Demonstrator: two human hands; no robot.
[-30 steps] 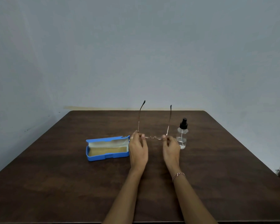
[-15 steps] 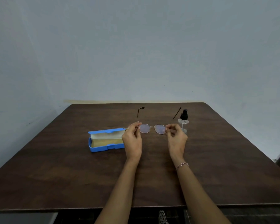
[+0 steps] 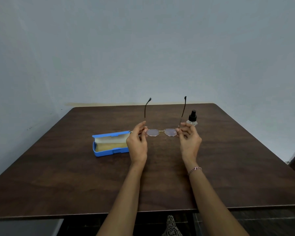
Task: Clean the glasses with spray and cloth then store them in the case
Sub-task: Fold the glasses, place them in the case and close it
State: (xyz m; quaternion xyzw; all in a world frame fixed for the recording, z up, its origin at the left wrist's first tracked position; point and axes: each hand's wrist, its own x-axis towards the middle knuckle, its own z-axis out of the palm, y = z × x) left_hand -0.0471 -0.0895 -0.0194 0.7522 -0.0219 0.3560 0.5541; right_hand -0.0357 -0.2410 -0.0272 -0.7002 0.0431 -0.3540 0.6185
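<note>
Dark wooden table (image 3: 58, 167) below. Left hand (image 3: 137, 142) and right hand (image 3: 188, 140) each pinch one end of the glasses (image 3: 170, 132), held in the air between them, temples pointing to twelve o'clock. Open blue case (image 3: 109, 150) lies at nine o'clock of the left hand. Spray bottle (image 3: 192, 117) stands at one o'clock of the right.

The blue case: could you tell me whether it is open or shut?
Open: the blue case has its lid raised, tan lining showing.
</note>
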